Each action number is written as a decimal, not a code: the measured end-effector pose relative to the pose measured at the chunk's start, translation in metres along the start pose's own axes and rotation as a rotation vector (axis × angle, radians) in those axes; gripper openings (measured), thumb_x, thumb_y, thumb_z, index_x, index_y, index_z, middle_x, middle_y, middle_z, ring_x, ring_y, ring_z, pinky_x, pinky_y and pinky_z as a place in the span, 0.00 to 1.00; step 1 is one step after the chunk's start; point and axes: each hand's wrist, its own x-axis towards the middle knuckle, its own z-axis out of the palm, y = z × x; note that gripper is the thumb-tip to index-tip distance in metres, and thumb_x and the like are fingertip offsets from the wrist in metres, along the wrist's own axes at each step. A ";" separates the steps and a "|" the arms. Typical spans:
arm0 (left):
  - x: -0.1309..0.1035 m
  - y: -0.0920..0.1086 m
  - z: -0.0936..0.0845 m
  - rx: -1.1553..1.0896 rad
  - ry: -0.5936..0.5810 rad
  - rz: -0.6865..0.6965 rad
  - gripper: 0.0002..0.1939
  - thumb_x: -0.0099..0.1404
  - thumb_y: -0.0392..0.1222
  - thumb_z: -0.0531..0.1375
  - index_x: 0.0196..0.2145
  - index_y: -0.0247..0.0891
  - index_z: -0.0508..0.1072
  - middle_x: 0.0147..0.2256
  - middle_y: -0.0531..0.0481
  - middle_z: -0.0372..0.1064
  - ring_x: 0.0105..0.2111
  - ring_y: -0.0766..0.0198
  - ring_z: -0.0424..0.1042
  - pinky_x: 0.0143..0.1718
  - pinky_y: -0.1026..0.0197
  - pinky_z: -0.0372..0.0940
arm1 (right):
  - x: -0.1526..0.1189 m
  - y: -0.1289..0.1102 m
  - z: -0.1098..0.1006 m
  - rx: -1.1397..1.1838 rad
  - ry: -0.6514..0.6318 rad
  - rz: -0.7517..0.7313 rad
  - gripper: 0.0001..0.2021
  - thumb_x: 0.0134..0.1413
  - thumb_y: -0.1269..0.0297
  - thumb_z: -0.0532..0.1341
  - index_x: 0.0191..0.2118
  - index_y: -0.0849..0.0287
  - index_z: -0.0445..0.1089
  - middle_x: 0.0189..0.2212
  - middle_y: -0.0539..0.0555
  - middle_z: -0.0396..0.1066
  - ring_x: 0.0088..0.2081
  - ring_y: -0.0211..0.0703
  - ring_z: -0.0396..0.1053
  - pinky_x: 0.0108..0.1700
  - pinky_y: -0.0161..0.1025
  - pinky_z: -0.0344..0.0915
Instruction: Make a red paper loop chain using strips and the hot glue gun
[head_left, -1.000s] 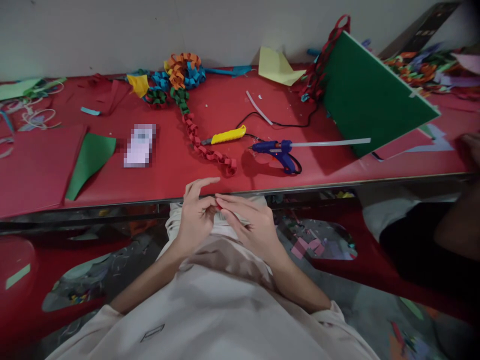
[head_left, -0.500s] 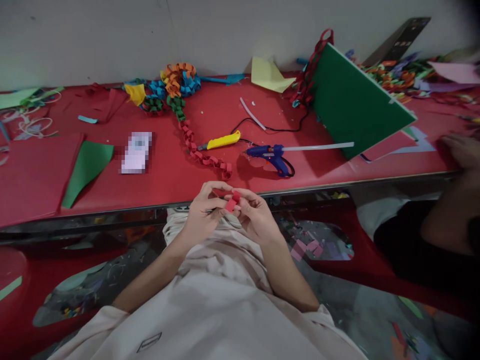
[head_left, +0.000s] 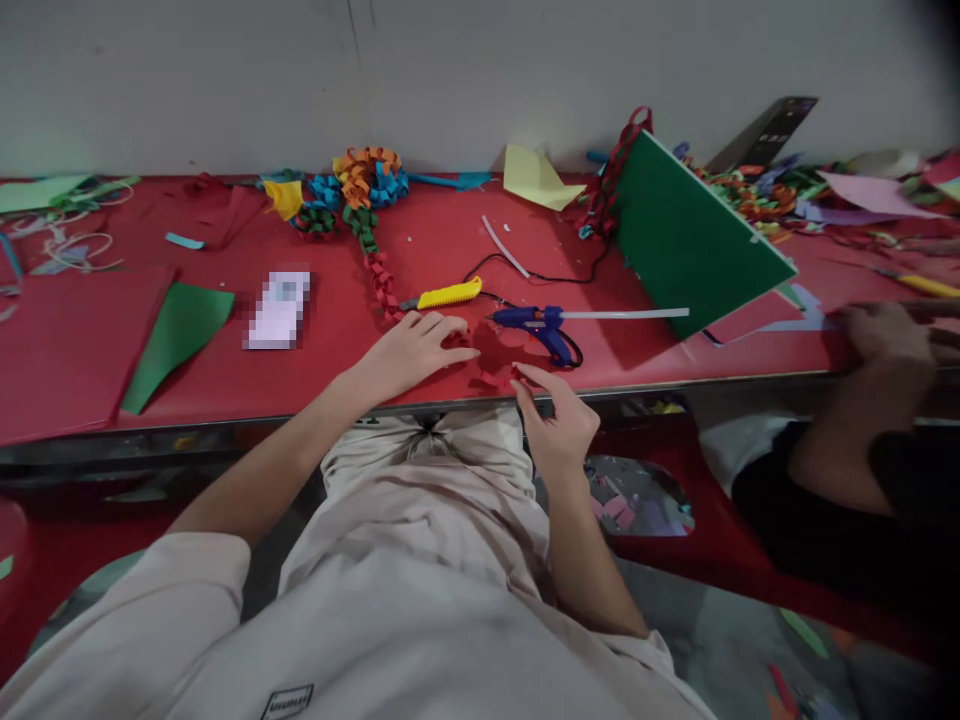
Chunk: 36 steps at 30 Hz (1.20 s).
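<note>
My left hand (head_left: pixel 416 352) reaches over the front of the red table, its thumb and fingers apart above the end of a paper chain. Red links (head_left: pixel 381 280) of that chain run back from it to green, blue and orange ones (head_left: pixel 369 175). My right hand (head_left: pixel 559 415) is at the table's front edge, thumb and forefinger pinched on a small red paper strip (head_left: pixel 495 378). Red on red makes the strip's outline hard to make out. Just behind the hands lie a yellow utility knife (head_left: pixel 450 294) and a blue glue gun (head_left: pixel 551 330) with a clear glue stick.
A phone (head_left: pixel 279 310), a green sheet (head_left: pixel 180 340) and a red sheet (head_left: pixel 67 350) lie left. A green board (head_left: pixel 697 230) leans at right, with paper scraps (head_left: pixel 757 200) behind it. Another person's hand (head_left: pixel 885 335) rests on the table far right.
My hands have parted from the red paper link held between them over my lap. The left has moved forward onto the table by the chain's end, the right slightly right.
</note>
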 end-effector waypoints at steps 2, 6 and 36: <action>0.006 0.000 0.000 0.021 0.010 0.043 0.16 0.74 0.32 0.58 0.55 0.44 0.78 0.60 0.43 0.70 0.57 0.49 0.67 0.53 0.48 0.61 | 0.000 0.001 0.002 -0.020 -0.011 -0.031 0.08 0.64 0.67 0.67 0.48 0.56 0.79 0.41 0.54 0.84 0.40 0.43 0.82 0.48 0.39 0.79; 0.009 -0.007 0.004 -0.036 0.004 0.068 0.14 0.75 0.32 0.56 0.54 0.38 0.78 0.58 0.44 0.74 0.56 0.52 0.69 0.53 0.50 0.61 | 0.000 0.000 0.011 0.028 -0.022 -0.010 0.09 0.64 0.68 0.67 0.49 0.55 0.79 0.42 0.54 0.84 0.39 0.43 0.83 0.47 0.40 0.80; -0.014 0.047 -0.004 -1.067 0.683 -0.773 0.13 0.69 0.51 0.67 0.37 0.38 0.78 0.35 0.48 0.77 0.32 0.65 0.75 0.34 0.64 0.67 | 0.013 -0.052 0.074 0.681 0.190 0.461 0.18 0.54 0.62 0.73 0.47 0.55 0.69 0.39 0.52 0.82 0.40 0.44 0.83 0.48 0.44 0.81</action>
